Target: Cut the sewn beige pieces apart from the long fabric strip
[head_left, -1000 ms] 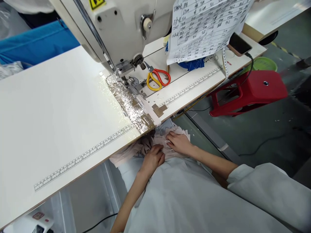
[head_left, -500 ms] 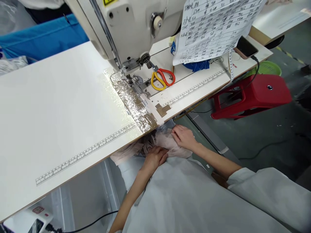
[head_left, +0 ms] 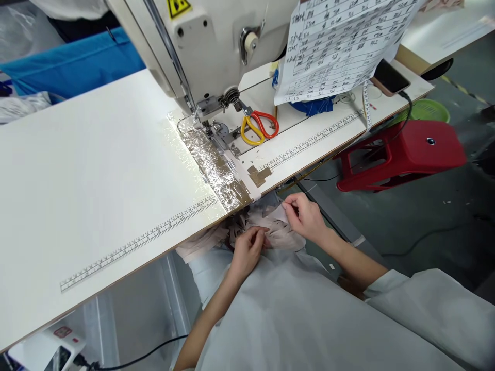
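Observation:
A heap of pale pink fabric pieces [head_left: 275, 231] lies in my lap, just below the front edge of the white sewing table [head_left: 96, 170]. My left hand [head_left: 247, 249] is closed, pinching a pink piece at the heap's left side. My right hand [head_left: 305, 215] is also closed, its fingertips pinching the upper edge of a pink piece near the table edge. Both hands are close together over the heap. A white sewing machine [head_left: 204, 46] stands above them on the table, with a silver foil strip [head_left: 214, 165] running to the table's edge.
Red and yellow scissors [head_left: 259, 126] lie beside the machine's needle. A printed sheet [head_left: 340, 41] hangs at the upper right, with a phone [head_left: 390, 76] on the table corner. A red stool [head_left: 406, 152] and green basket [head_left: 427, 109] stand on the floor at right. Blue cloth [head_left: 73, 64] is at the back left.
Both hands went from lying flat on the pink heap to lifting and pinching pieces of it. The camera view shifted slightly.

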`<state>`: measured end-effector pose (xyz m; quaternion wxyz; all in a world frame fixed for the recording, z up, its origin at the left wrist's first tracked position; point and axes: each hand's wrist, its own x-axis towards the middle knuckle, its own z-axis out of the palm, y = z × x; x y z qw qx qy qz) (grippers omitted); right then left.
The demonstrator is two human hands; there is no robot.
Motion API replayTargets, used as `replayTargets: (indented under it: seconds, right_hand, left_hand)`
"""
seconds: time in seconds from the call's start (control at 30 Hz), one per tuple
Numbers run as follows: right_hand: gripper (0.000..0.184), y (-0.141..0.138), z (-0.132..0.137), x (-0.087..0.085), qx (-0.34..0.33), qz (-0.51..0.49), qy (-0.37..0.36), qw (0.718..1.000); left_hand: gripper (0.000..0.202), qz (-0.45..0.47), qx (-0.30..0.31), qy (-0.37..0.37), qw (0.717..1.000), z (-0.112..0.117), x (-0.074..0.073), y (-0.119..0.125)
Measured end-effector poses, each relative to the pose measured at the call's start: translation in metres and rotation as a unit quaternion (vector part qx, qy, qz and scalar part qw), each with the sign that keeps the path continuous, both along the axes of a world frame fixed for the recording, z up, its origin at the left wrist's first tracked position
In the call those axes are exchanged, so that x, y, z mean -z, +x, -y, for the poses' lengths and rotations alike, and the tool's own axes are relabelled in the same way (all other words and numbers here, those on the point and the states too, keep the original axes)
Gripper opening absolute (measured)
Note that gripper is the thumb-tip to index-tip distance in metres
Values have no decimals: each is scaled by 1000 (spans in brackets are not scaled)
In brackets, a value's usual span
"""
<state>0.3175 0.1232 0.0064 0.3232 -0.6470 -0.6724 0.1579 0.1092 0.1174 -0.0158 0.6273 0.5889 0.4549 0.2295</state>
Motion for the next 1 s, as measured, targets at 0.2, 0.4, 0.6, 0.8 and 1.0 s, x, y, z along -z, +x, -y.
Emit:
replayTargets:
  seconds: [0.2, 0.4, 0.6, 0.8, 1.0]
  right_hand:
    - [11, -29, 11, -55, 35, -110, 90, 989]
    - [4, -47, 20, -77, 21, -149, 141, 979]
    - [4, -48, 11, -97, -81, -165, 148, 972]
    - [10, -38, -12, -123, -178, -189, 161, 952]
    - [33, -43, -42, -118, -369, -267, -16, 890]
  left_hand:
    - [57, 174, -14, -204, 963, -9, -35, 20]
    - [36, 273, -186, -190, 925, -12, -80, 22]
    - [41, 281, -171, -177, 928, -23, -113, 16]
    - [35, 48, 7, -45, 998, -39, -135, -36]
    - [11, -167, 182, 310, 918, -37, -197, -70]
